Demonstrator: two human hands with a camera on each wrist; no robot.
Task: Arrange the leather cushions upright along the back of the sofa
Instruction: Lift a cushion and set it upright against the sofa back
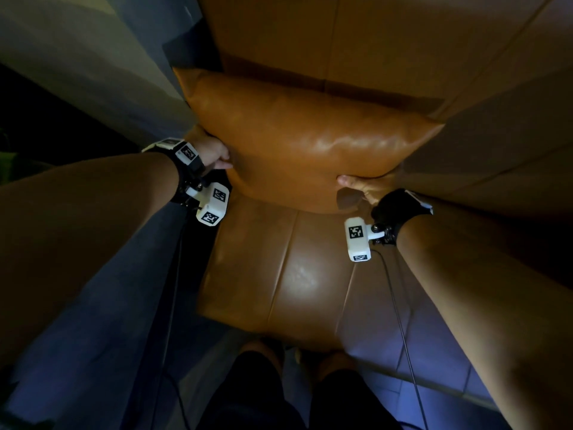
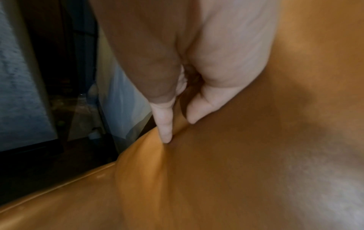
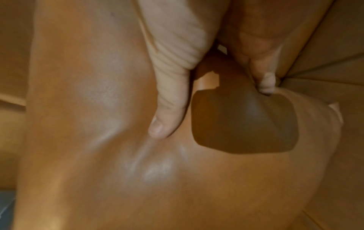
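Gripping a tan cushion [image 1: 304,141] at its two near corners, the left hand [image 1: 214,152] and right hand [image 1: 367,184] pinch it thumb-over, fingers curled beneath, likely to steer it upright; it hangs above the seat [image 1: 288,268], with the backrest [image 1: 310,38] close behind and free room to the right
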